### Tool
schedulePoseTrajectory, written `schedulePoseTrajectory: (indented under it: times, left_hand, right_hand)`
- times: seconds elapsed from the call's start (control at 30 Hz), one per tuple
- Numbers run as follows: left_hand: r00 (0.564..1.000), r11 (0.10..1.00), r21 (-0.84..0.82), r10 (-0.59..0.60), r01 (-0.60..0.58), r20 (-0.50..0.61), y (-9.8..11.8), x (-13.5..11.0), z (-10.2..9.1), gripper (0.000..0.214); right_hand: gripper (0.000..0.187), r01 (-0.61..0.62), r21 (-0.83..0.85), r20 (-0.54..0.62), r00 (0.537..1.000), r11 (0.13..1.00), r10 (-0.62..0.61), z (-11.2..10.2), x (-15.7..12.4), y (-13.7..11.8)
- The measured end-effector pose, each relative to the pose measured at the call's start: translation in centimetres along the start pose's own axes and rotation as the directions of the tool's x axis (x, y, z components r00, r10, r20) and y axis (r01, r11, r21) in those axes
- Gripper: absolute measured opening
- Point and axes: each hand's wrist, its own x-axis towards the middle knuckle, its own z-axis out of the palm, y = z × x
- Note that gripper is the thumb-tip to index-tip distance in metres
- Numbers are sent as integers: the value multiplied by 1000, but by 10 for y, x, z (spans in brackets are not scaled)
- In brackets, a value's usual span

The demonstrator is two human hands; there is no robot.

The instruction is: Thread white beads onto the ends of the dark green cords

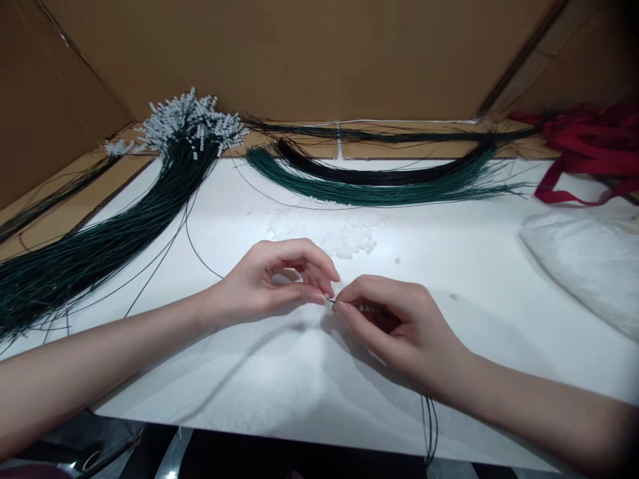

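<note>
My right hand (399, 322) is closed in a pinch on a thin dark wire whose tip points left. A row of small white beads (367, 308) shows beneath its curled fingers. Several dark wires (428, 426) hang over the table's front edge below my right wrist and seem to run up to this hand. At the wire's tip, my left hand (282, 276) holds a small white bead (327, 298) between thumb and fingers, its index finger arched above. Whether the wire passes through that bead is too small to tell. Behind the hands lies a scatter of loose white beads (329, 233).
A large bundle of dark green wires (124, 206) with white-beaded tips (192, 123) lies at left. Green wires (369, 193) and black wires (379, 175) curve along the back. Red ribbon (589, 153) and a clear plastic bag (589, 266) are at right. Cardboard walls (309, 60) enclose the white tabletop (239, 386).
</note>
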Motion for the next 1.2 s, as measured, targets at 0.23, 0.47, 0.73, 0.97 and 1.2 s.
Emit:
schedulePoseTrajectory:
  times: [0.23,0.47,0.73,0.97,1.2]
  left_hand:
    - [1000,1000,15,-19,19,14,0,-1,1,12]
    - [999,999,11,-32,32,24,1,-1,1,17]
    - [1000,1000,23,-8,8,29,-1,0,2,19]
    - [999,1000,15,-7,6,35,2,0,1,18]
    - [999,1000,6,-16,16,35,0,-1,0,16]
  right_hand:
    - [14,10,-9,-6,1000,1000,-10,0,0,1]
    - [13,13,-20,0,1000,1000,-13,0,-1,0]
    - [14,21,-30,5,1000,999,-21,1,0,0]
    - [13,39,-22,-4,999,999,-40,1,0,1]
    - [13,46,-14,-7,999,999,-46,1,-1,2]
